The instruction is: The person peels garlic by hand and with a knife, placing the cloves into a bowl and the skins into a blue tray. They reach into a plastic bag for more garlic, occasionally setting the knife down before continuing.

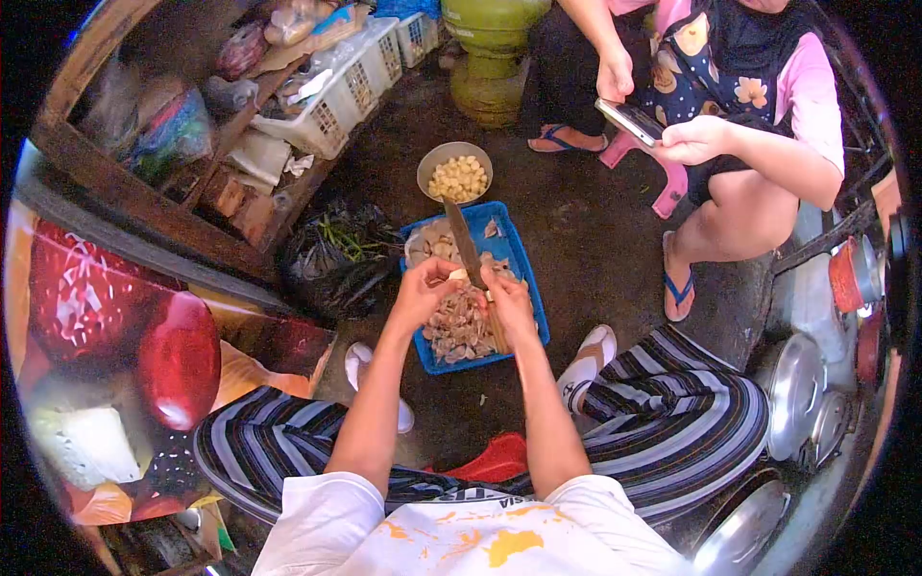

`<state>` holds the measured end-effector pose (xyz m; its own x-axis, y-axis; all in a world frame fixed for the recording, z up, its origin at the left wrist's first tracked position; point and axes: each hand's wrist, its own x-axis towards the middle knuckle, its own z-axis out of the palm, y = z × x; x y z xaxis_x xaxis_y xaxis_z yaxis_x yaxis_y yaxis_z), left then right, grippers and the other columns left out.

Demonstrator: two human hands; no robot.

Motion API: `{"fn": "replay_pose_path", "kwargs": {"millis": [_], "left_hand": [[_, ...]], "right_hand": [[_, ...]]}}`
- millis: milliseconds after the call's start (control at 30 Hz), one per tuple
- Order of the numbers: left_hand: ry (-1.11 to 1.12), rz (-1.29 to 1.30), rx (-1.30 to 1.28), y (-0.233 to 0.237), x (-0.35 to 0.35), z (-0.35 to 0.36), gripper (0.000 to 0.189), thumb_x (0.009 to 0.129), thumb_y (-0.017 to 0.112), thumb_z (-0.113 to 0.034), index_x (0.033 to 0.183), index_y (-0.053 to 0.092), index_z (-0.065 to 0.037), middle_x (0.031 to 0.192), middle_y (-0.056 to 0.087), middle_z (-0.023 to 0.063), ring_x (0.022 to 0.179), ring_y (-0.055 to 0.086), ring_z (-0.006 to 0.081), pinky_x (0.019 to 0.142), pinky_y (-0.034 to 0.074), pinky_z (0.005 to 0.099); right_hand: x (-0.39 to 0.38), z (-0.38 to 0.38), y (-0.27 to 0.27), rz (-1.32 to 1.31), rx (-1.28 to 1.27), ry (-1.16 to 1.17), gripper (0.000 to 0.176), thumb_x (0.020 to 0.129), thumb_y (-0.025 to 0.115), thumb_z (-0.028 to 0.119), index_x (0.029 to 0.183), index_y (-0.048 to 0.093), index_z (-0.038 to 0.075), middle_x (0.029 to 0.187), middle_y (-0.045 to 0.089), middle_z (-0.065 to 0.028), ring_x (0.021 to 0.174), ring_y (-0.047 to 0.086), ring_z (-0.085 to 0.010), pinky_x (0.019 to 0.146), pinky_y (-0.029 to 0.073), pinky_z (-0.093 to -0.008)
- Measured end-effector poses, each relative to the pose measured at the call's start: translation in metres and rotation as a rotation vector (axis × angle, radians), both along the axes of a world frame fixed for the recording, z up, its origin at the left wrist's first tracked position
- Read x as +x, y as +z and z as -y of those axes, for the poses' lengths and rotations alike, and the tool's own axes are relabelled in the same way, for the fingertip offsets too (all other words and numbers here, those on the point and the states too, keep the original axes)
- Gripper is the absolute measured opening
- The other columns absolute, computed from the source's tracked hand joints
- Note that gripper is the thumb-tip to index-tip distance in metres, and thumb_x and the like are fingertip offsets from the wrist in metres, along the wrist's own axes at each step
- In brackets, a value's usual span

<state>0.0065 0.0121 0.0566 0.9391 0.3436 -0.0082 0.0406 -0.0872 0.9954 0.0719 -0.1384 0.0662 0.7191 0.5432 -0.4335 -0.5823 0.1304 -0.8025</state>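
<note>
My left hand pinches a pale garlic clove between thumb and fingers. Closed around a large knife is my right hand, with the blade pointing away from me and up close to the clove. Both hands are over a blue plastic tray that holds a heap of papery garlic skins and some unpeeled garlic at its far left. Just beyond the tray stands a round bowl with many peeled, cream-coloured cloves in it.
A black plastic bag with green stalks lies left of the tray. Another person sits at the far right holding a phone. Green gas cylinders stand at the back; a white basket is on the left shelf. Pot lids lean at right.
</note>
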Motion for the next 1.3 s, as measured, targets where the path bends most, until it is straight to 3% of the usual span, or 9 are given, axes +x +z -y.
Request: {"fn": "replay_pose_path", "kwargs": {"millis": [100, 200, 300, 433, 733, 833, 1000, 1133, 1300], "left_hand": [[-0.063, -0.062, -0.301, 0.011, -0.002, -0.006, 0.022, 0.078, 0.059, 0.004, 0.1, 0.058, -0.001, 0.093, 0.063, 0.0049, 0.082, 0.061, 0.0119, 0.071, 0.051, 0.0261], [0.008, -0.05, -0.176, 0.007, 0.001, 0.003, 0.028, 0.076, 0.059, 0.003, 0.104, 0.057, -0.001, 0.097, 0.061, 0.0085, 0.088, 0.061, 0.0196, 0.077, 0.05, 0.0312], [0.082, 0.163, 0.901, 0.008, 0.003, 0.018, 0.034, 0.072, 0.06, 0.001, 0.106, 0.055, -0.001, 0.1, 0.058, 0.0128, 0.097, 0.055, 0.0296, 0.086, 0.045, 0.0363], [0.168, 0.047, 1.078, 0.002, 0.003, 0.033, 0.033, 0.07, 0.062, -0.002, 0.102, 0.056, 0.0, 0.1, 0.057, 0.0164, 0.1, 0.051, 0.0356, 0.088, 0.042, 0.041], [0.314, 0.139, 0.633, -0.03, 0.0, 0.044, 0.031, 0.074, 0.059, -0.002, 0.105, 0.057, 0.0, 0.099, 0.06, 0.0189, 0.092, 0.057, 0.0356, 0.079, 0.046, 0.0392], [0.365, 0.151, 0.642, -0.026, -0.003, 0.05, 0.026, 0.08, 0.057, -0.005, 0.106, 0.057, -0.001, 0.097, 0.062, 0.0169, 0.093, 0.06, 0.0277, 0.077, 0.047, 0.0351], [0.375, 0.09, -0.302, -0.023, 0.008, 0.047, 0.028, 0.086, 0.056, -0.011, 0.111, 0.053, 0.002, 0.106, 0.06, 0.0112, 0.097, 0.059, 0.0197, 0.085, 0.048, 0.0324], [0.344, 0.211, -0.666, -0.024, 0.006, 0.023, 0.033, 0.088, 0.054, -0.013, 0.116, 0.046, 0.002, 0.108, 0.057, 0.0175, 0.099, 0.058, 0.0258, 0.088, 0.048, 0.0334], [0.252, 0.246, -0.818, -0.025, 0.004, 0.009, 0.032, 0.085, 0.058, -0.007, 0.112, 0.049, 0.007, 0.105, 0.058, 0.018, 0.1, 0.058, 0.0302, 0.09, 0.049, 0.0347]], "right_hand": [[0.005, 0.004, -0.006, -0.095, 0.075, 0.042, 0.034, 0.085, 0.06, 0.039, 0.079, 0.059, 0.006, 0.055, 0.051, 0.0023, 0.046, 0.046, -0.0059, 0.044, 0.037, -0.0207], [0.004, -0.001, -0.01, -0.036, -0.041, 0.0, 0.034, 0.085, 0.059, 0.039, 0.076, 0.06, 0.006, 0.054, 0.051, 0.0014, 0.046, 0.046, -0.0064, 0.044, 0.037, -0.0212], [0.001, -0.003, -0.006, 0.103, -0.114, -0.06, 0.036, 0.086, 0.059, 0.038, 0.07, 0.06, 0.006, 0.053, 0.05, 0.0014, 0.046, 0.045, -0.0064, 0.044, 0.036, -0.0217], [0.0, -0.006, -0.013, 0.258, -0.184, -0.08, 0.037, 0.086, 0.059, 0.037, 0.067, 0.061, 0.005, 0.051, 0.05, 0.0021, 0.045, 0.044, -0.0056, 0.043, 0.034, -0.0213], [-0.003, -0.008, -0.031, 0.211, -0.139, -0.135, 0.036, 0.086, 0.059, 0.037, 0.07, 0.064, 0.005, 0.05, 0.05, 0.002, 0.041, 0.045, -0.006, 0.039, 0.035, -0.0207], [-0.003, -0.003, -0.039, 0.141, -0.185, -0.185, 0.038, 0.086, 0.058, 0.039, 0.073, 0.065, 0.004, 0.051, 0.05, 0.0017, 0.041, 0.045, -0.006, 0.039, 0.035, -0.0206], [0.002, 0.001, -0.036, 0.228, -0.361, -0.162, 0.038, 0.087, 0.056, 0.039, 0.075, 0.065, 0.004, 0.053, 0.052, 0.0006, 0.042, 0.046, -0.006, 0.039, 0.033, -0.0223], [0.018, 0.006, -0.075, 0.633, -0.68, -0.153, 0.044, 0.084, 0.049, 0.05, 0.093, 0.068, 0.012, 0.079, 0.065, -0.017, 0.077, 0.061, -0.037, 0.069, 0.047, -0.0439], [0.012, 0.01, -0.049, 0.842, -0.824, -0.06, 0.032, 0.079, 0.057, 0.035, 0.09, 0.067, 0.007, 0.082, 0.063, -0.0211, 0.08, 0.06, -0.0382, 0.07, 0.047, -0.0428]]}}
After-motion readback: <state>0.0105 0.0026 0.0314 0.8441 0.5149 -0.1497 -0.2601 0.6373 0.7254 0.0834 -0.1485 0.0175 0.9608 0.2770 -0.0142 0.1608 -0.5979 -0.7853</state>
